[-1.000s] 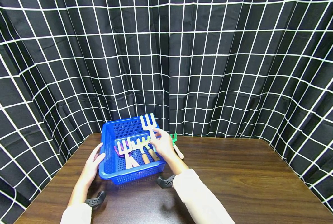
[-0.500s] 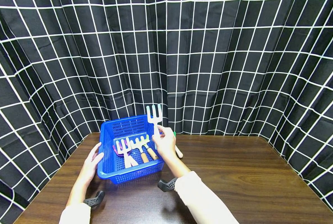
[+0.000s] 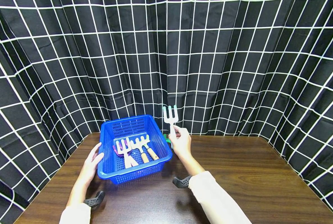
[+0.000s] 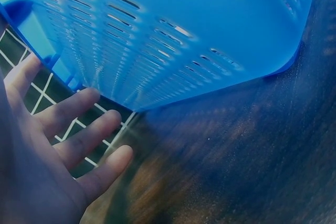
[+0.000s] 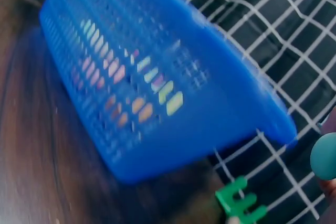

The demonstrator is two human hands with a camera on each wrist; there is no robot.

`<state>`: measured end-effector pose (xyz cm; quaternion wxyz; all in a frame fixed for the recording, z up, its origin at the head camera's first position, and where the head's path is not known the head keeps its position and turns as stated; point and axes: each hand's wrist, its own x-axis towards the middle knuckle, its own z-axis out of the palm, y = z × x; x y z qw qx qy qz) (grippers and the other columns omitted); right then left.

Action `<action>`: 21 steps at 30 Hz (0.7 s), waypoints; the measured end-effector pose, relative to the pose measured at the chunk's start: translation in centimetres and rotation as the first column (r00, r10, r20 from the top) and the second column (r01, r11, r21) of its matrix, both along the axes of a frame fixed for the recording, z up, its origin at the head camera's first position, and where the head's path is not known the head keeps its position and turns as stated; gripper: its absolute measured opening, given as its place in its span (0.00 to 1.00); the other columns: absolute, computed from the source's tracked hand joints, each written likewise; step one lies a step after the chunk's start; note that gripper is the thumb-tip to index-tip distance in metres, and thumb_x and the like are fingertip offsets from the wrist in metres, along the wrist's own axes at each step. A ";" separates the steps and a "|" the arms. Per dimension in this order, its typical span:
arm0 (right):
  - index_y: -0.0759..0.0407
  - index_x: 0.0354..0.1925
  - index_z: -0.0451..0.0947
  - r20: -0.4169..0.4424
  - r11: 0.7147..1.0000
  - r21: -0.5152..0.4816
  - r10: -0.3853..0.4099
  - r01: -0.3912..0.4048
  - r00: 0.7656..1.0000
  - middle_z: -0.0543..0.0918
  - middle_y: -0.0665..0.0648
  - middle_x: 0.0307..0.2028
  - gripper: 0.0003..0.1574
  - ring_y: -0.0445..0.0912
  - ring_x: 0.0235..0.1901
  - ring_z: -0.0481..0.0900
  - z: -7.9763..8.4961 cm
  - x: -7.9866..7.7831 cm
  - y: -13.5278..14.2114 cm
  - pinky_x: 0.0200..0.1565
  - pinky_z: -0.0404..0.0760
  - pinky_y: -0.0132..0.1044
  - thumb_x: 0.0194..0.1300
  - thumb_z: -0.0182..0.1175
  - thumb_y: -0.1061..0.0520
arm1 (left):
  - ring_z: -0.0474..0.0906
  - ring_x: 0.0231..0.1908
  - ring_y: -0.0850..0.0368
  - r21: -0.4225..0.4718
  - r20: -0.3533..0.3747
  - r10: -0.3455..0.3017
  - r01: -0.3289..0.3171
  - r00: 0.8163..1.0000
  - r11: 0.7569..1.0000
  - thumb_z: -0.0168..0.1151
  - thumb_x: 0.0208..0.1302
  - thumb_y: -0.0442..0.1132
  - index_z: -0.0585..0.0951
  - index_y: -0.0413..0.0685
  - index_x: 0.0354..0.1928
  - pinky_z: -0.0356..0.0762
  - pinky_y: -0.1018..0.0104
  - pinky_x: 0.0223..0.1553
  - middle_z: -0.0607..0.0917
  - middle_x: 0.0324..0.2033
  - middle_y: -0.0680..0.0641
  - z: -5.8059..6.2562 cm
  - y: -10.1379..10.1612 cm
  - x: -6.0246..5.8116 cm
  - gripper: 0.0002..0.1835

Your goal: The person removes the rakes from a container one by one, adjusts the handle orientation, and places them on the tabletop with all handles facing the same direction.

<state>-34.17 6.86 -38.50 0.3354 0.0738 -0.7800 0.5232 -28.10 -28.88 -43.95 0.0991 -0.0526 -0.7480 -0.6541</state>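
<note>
My right hand [image 3: 181,143] pinches the handle of a white garden hand fork [image 3: 170,119], its three pale-blue-tipped tines pointing up, just right of the blue plastic basket [image 3: 166,158]. In the right wrist view a rounded teal handle end [image 5: 324,156] shows at the right edge. My left hand [image 3: 91,161] touches the basket's left rim; the left wrist view has its fingers [image 4: 100,135] spread and nearly straight beside the perforated wall. Inside the basket lie another white hand fork [image 3: 123,150], a purple tool [image 3: 116,151] and two cream rakes with wooden handles [image 3: 145,157].
A green rake [image 5: 236,200] lies on the table behind the basket's right side, partly hidden by my right hand in the head view. The brown wooden table [image 3: 239,174] extends to the right. A black curtain with a white grid [image 3: 211,77] hangs behind it.
My right hand has lifted the white hand fork up out of the basket and carried it rightward past the rim. My left hand stays at the left rim.
</note>
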 end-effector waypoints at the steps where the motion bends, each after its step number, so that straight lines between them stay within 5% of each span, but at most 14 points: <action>1: 0.63 0.51 0.82 0.005 1.000 0.007 -0.017 0.017 1.000 0.81 0.61 0.40 0.27 0.52 0.35 0.81 -0.3 -0.1 0.5 0.40 0.81 0.43 0.49 0.66 0.64 | 0.80 0.44 0.63 0.001 -0.004 0.000 0.000 1.000 1.000 0.45 0.77 0.43 0.51 0.48 0.76 0.79 0.66 0.41 0.66 0.62 0.25 0.0 0.0 0.0 0.30; 16: 0.69 0.48 0.82 0.057 0.992 0.100 -0.081 0.075 0.995 0.81 0.65 0.37 0.25 0.56 0.34 0.82 -4.3 -0.8 4.6 0.41 0.79 0.47 0.48 0.68 0.67 | 0.78 0.42 0.69 -0.009 0.011 0.015 -0.015 1.000 1.000 0.44 0.77 0.44 0.50 0.48 0.76 0.77 0.71 0.40 0.65 0.63 0.26 0.0 -0.1 0.2 0.31; 21: 0.70 0.48 0.82 0.140 0.989 0.123 -0.105 0.088 0.985 0.81 0.67 0.38 0.25 0.57 0.36 0.81 -5.1 -0.6 5.6 0.43 0.77 0.48 0.48 0.67 0.66 | 0.78 0.42 0.69 -0.014 0.028 0.011 -0.011 1.000 1.000 0.44 0.77 0.44 0.49 0.50 0.77 0.77 0.70 0.40 0.64 0.64 0.26 0.1 -0.1 0.1 0.31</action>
